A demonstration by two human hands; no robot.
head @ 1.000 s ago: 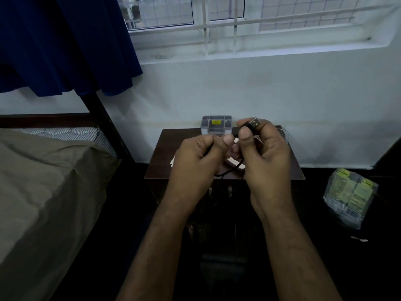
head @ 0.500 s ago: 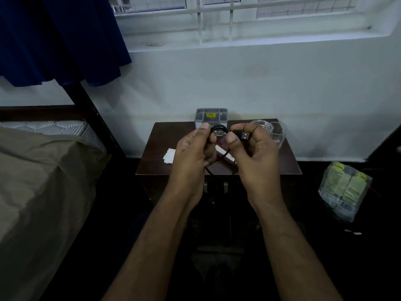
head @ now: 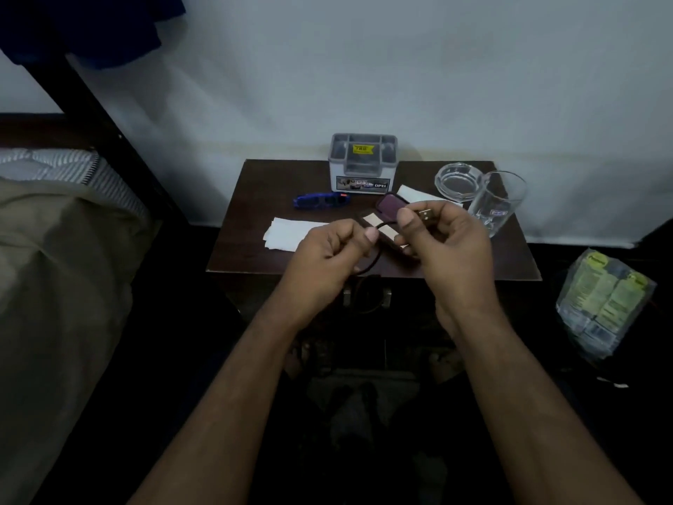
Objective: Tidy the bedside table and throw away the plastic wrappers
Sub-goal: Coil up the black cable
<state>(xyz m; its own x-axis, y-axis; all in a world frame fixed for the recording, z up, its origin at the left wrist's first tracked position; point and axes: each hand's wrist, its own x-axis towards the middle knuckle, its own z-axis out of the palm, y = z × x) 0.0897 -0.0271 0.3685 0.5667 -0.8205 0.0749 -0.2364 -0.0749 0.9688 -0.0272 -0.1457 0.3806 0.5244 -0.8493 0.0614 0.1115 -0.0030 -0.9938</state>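
Observation:
Both hands hold a black USB cable (head: 378, 249) over the dark wooden bedside table (head: 247, 220). My right hand (head: 448, 246) pinches its metal USB plug (head: 426, 215) between thumb and fingers. My left hand (head: 327, 256) grips the cord, which loops down below the table's front edge. Under my hands lies a dark case with a purple panel (head: 391, 209). Two white wrappers lie on the table, one (head: 291, 233) at the left and one (head: 418, 195) partly hidden behind my right hand.
A grey compartment organizer (head: 362, 162) stands at the table's back. A blue object (head: 322, 200) lies before it. A glass ashtray (head: 457, 180) and a drinking glass (head: 497, 202) stand at the right. A plastic packet (head: 601, 300) lies on the floor, a bed (head: 54, 267) at left.
The view has tilted down and the window is out of sight. My hands have drawn a little apart along the cable, the right still on the plug.

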